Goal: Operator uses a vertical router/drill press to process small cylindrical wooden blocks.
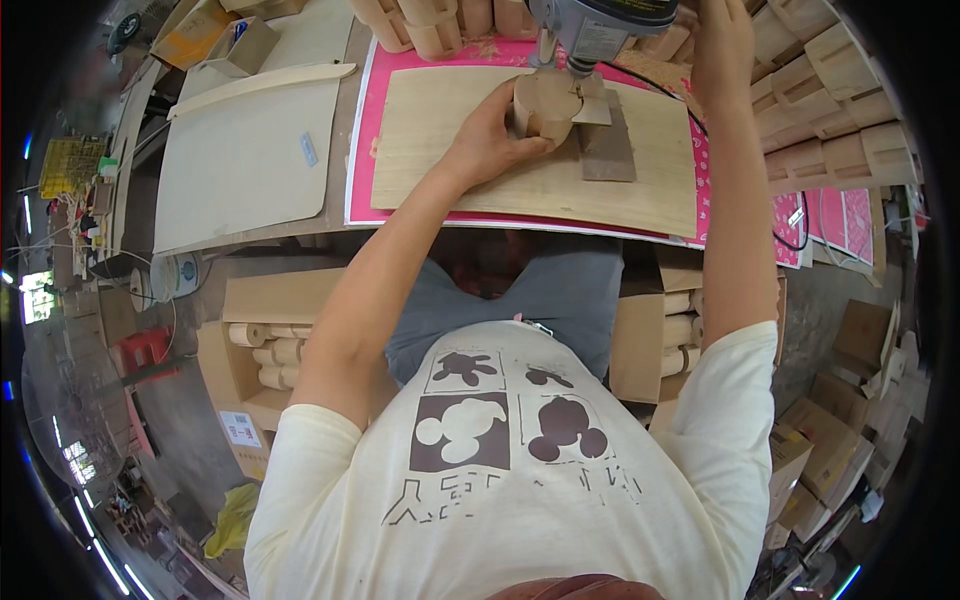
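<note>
Block (550,97), pale wood with a rounded top face, held in the left hand (492,142); fingers (499,98) curved round its left side, thumb (534,148) along its near side, grip narrowed to the block's width; just right of the block, across from the fingers, a small pale wooden piece (593,108), resting over a flat dark plate (608,155) that runs toward the person; beyond the fingertips and to their right, a grey machine (597,38), its metal chuck (580,66) pointing down close by the block's far right edge; right hand (724,22) up at the top border, well right of the left fingers, beside the machine; its own fingers are poorly seen there, so I cannot tell whether they are spread or closed on something; under the left hand, a broad light board (465,182), lying on a pink sheet (361,165); farther off from the fingers, to the left of the machine, upright wooden pieces (432,28); far right of them, past the right forearm (733,150), more wooden pieces stacked in rows (838,110); well left of the fingers, a grey panel (245,170) with a curved wooden strip (265,88) along its far edge.
</note>
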`<state>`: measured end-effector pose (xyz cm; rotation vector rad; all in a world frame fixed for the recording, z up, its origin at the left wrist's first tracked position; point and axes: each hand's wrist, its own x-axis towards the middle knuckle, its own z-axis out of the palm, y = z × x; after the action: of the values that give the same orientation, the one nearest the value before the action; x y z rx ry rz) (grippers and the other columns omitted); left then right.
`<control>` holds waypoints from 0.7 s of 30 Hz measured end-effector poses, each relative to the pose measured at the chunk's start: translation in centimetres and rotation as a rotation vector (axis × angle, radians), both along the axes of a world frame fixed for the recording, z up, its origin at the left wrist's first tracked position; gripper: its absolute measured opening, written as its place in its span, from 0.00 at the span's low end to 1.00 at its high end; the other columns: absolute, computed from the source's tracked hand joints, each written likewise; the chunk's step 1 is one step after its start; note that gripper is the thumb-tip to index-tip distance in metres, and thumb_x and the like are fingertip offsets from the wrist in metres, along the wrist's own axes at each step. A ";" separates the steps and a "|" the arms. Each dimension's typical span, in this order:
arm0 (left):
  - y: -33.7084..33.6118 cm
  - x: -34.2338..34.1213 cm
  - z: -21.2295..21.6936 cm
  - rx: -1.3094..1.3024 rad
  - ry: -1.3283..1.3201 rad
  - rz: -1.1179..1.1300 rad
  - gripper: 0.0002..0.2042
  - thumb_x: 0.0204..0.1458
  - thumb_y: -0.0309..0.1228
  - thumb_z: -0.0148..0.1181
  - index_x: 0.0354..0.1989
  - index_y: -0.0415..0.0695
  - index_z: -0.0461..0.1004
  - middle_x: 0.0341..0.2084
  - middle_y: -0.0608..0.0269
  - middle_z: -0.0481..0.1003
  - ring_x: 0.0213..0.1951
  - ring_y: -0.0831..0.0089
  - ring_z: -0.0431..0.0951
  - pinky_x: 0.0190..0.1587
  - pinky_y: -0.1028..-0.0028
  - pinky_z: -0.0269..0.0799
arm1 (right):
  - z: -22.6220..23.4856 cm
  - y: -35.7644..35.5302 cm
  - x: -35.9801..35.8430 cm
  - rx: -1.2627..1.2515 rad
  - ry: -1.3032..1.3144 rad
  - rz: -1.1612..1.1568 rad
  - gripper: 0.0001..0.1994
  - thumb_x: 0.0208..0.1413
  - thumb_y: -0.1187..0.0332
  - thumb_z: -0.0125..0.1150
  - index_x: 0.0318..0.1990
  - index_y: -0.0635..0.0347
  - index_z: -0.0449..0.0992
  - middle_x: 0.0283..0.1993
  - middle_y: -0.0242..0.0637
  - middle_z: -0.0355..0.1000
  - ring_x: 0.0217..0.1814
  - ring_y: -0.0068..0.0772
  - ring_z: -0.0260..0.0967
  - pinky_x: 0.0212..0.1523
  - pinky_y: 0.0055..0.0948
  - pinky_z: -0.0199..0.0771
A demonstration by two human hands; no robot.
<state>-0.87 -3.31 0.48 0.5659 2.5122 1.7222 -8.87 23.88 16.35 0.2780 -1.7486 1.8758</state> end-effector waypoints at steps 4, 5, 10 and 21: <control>0.6 0.2 0.9 -0.085 -0.006 0.039 0.50 0.51 0.37 0.88 0.82 0.41 0.65 0.67 0.51 0.80 0.66 0.61 0.81 0.71 0.61 0.76 | -9.7 4.4 1.4 0.169 -0.243 -0.060 0.19 0.82 0.57 0.59 0.65 0.63 0.82 0.55 0.34 0.84 0.51 0.23 0.80 0.52 0.27 0.77; 0.1 0.2 0.6 -0.091 -0.006 0.044 0.50 0.51 0.37 0.88 0.82 0.41 0.65 0.67 0.51 0.80 0.66 0.61 0.81 0.71 0.61 0.76 | -11.6 3.8 2.4 0.209 -0.330 -0.118 0.20 0.82 0.56 0.58 0.65 0.63 0.82 0.56 0.35 0.84 0.54 0.26 0.81 0.54 0.28 0.78; -1.3 1.7 0.3 -0.003 -0.006 0.147 0.52 0.47 0.35 0.89 0.81 0.38 0.65 0.65 0.47 0.79 0.62 0.55 0.82 0.65 0.58 0.80 | -19.8 6.6 6.6 0.533 -0.318 -0.251 0.20 0.78 0.59 0.61 0.64 0.64 0.83 0.56 0.48 0.85 0.55 0.43 0.84 0.59 0.38 0.82; -3.3 12.1 -0.5 -0.035 -0.112 0.311 0.51 0.53 0.32 0.86 0.83 0.37 0.59 0.71 0.43 0.72 0.67 0.53 0.78 0.69 0.58 0.76 | -20.0 4.9 7.4 0.779 -0.310 -0.309 0.16 0.74 0.67 0.66 0.63 0.63 0.84 0.58 0.46 0.85 0.58 0.41 0.85 0.62 0.37 0.83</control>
<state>11.26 -6.64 0.03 0.0732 2.6548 1.7381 -1.51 28.82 -3.70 -0.0118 -2.5131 0.9938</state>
